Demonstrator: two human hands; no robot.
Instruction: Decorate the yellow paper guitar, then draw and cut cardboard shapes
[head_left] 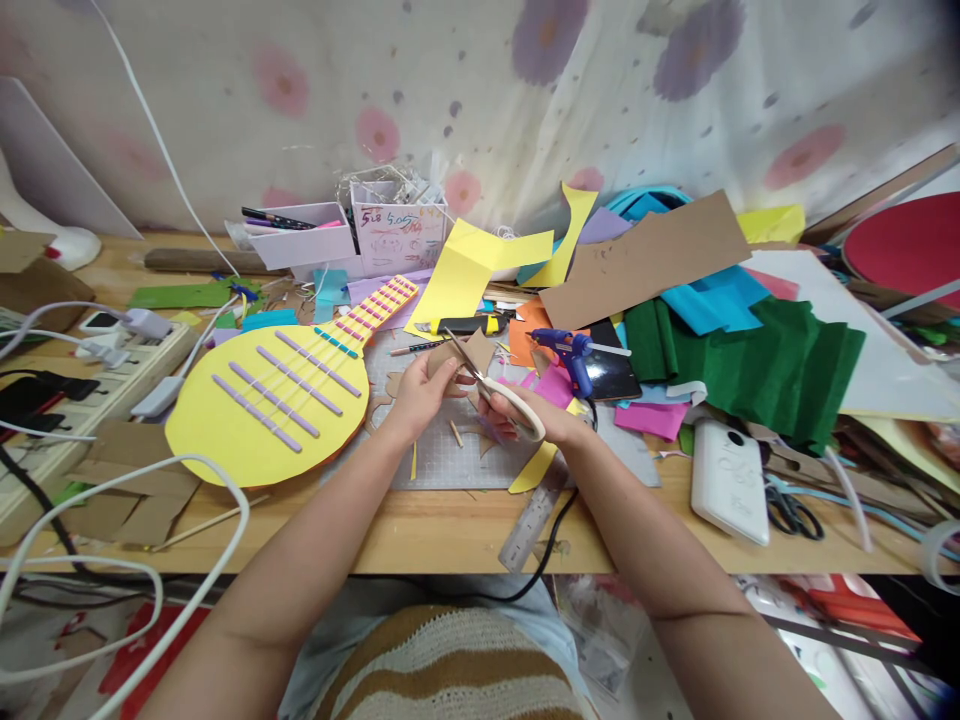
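Note:
My left hand (424,396) pinches a small piece of brown cardboard (475,350) over the middle of the table. In my right hand (517,412) is a pair of scissors (513,398) with pale handles, its blades pointing up and left against the cardboard. Below both hands lies a grey cutting mat (435,468) strewn with cardboard offcuts and paper scraps. A yellow paper ukulele shape (217,392) with purple strips lies left of my left hand. Just beyond the hands are a yellow and black utility knife (463,325) and a blue glue gun (571,356).
White boxes (300,238) with pens stand at the back. Brown cardboard (645,255), yellow paper (457,268) and dark green crepe paper (772,355) pile up rightward. A white power bank (729,482), black scissors (795,512), a ruler (529,525) and a power strip (112,385) lie around.

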